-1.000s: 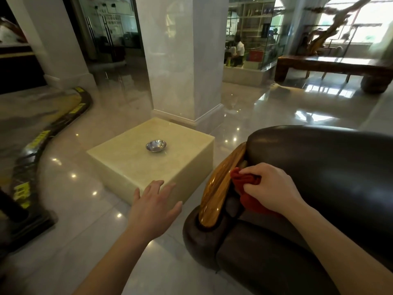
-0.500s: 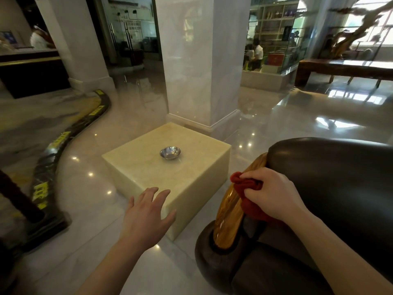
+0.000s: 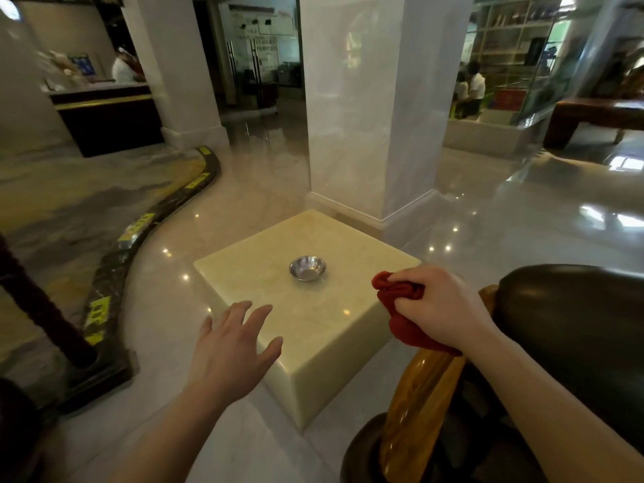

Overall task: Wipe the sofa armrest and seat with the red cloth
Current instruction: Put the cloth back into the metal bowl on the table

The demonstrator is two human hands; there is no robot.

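Note:
A dark leather sofa [image 3: 571, 329] fills the lower right, with a glossy wooden armrest [image 3: 414, 406] running along its left side. My right hand [image 3: 441, 305] is closed around the bunched red cloth [image 3: 400, 308], held just left of the armrest's upper part, above the edge of the stone block. The cloth's lower end hangs by the wood. My left hand [image 3: 233, 343] hovers open, fingers spread, over the block's near left corner and holds nothing.
A cream stone block [image 3: 313, 329] stands on the polished floor beside the sofa, with a small metal bowl [image 3: 307, 268] on top. A white square pillar [image 3: 376, 109] rises behind it. A dark curved curb [image 3: 139, 245] runs at left; a reception counter [image 3: 108, 116] lies beyond.
My right hand has lifted the red cloth off the armrest and carried it left toward the stone block. The view has swung left and up. The left hand stays open.

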